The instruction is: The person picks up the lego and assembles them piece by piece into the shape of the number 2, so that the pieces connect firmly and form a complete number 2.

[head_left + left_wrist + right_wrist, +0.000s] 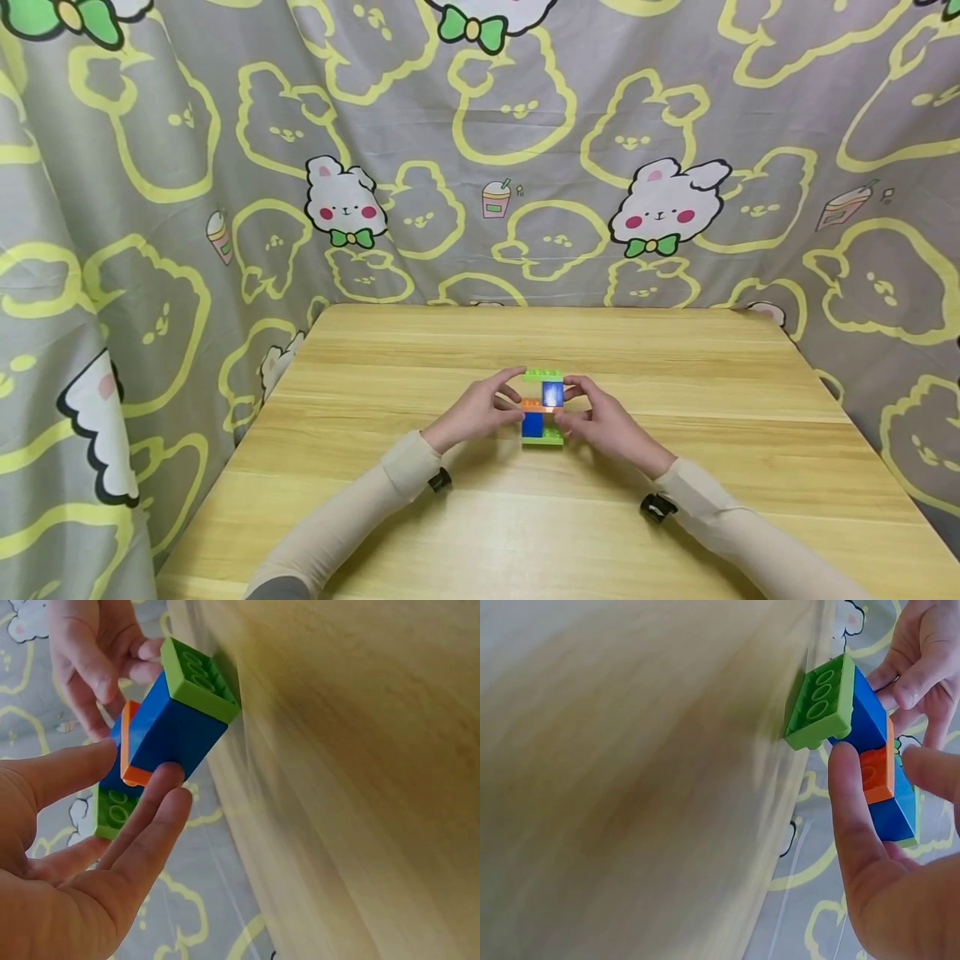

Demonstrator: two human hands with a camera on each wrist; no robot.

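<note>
A small stack of toy building blocks is between both hands. In the head view it has a green plate [542, 374] at top, a blue block [552, 394] on the right, an orange plate [531, 406] in the middle, another blue block [532, 425] on the left, and a green bottom plate [542, 442]. The left hand [472, 413] grips the left side, thumb and fingertips against it. From the other side the right hand [609, 427] holds it with thumb and fingers. The hollow underside of a green plate [821, 705] shows in the right wrist view.
The stack is over the middle of a wooden table [450, 350]. Behind and left of the table hangs a grey curtain [420, 125] with yellow outlines and white cartoon animals. A black device [658, 507] sits at the right wrist, another black device [440, 480] at the left.
</note>
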